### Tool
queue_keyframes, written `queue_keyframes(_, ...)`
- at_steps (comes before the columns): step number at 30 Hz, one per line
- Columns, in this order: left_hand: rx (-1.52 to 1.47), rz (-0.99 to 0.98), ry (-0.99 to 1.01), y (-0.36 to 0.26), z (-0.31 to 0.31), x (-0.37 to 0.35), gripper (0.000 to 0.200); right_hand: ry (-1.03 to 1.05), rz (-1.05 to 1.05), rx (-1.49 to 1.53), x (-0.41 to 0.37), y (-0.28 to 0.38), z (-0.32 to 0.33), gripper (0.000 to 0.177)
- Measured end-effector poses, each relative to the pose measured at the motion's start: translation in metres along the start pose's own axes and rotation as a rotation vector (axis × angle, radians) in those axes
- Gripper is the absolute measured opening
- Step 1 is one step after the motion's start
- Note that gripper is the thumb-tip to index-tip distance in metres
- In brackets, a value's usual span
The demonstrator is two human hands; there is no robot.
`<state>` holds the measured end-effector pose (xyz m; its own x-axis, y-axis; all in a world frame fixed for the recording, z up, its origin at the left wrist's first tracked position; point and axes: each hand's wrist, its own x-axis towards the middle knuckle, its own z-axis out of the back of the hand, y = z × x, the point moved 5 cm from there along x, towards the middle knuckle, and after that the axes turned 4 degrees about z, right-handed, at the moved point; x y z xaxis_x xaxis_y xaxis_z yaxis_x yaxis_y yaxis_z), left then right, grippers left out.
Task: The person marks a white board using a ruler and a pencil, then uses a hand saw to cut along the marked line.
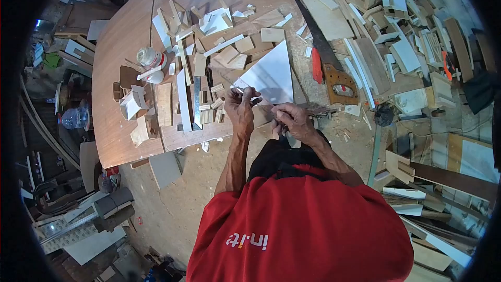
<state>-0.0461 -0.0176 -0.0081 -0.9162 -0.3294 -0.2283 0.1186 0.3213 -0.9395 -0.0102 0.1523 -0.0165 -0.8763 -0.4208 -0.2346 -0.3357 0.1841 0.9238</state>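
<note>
My left hand (241, 105) is raised at the near left corner of a white triangular panel (271, 75). Its fingers are curled in a pinch, and a small pale tip shows by them, too small to name. Just to the right, below the panel's near edge, my right hand (293, 121) has its fingers bent together; what they hold, if anything, is hidden. A thin see-through strip, perhaps a ruler, seems to run near the left hand, but it is faint. Left of that hand lie small stacked wood blocks (211, 107) and a metal strip (197, 104).
A handsaw (334, 65) with a wooden handle lies right of the panel, a red-handled tool (317, 65) beside it. Glue-smeared jars (151, 62) and small boxes (133, 102) stand at the left of the table (122, 36). Wood offcuts (404, 55) pile up at right.
</note>
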Motion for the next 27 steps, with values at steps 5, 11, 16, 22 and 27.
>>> queue_keyframes(5, 1.144, 0.278, 0.237, -0.014, 0.027, -0.002, 0.029, -0.148, -0.053, -0.357, 0.002, 0.018, 0.023, 0.026)
queue_keyframes(11, 1.357, -0.641, 0.453, -0.027, -0.021, -0.048, 0.037, 0.128, -0.023, -0.506, 0.014, 0.022, 0.033, 0.023)
queue_keyframes(16, 1.334, -0.561, 0.692, -0.031, -0.015, -0.043, 0.038, 0.24, -0.078, -0.451, 0.028, 0.037, 0.041, 0.025)
queue_keyframes(22, 1.314, -0.587, 0.483, -0.028, 0.058, -0.037, 0.036, 0.101, -0.117, -0.681, 0.052, 0.043, 0.067, 0.026)
queue_keyframes(27, 1.343, -0.355, 0.306, -0.03, 0.097, -0.045, 0.033, -0.109, 0.31, -1.076, 0.109, 0.048, 0.011, 0.026)
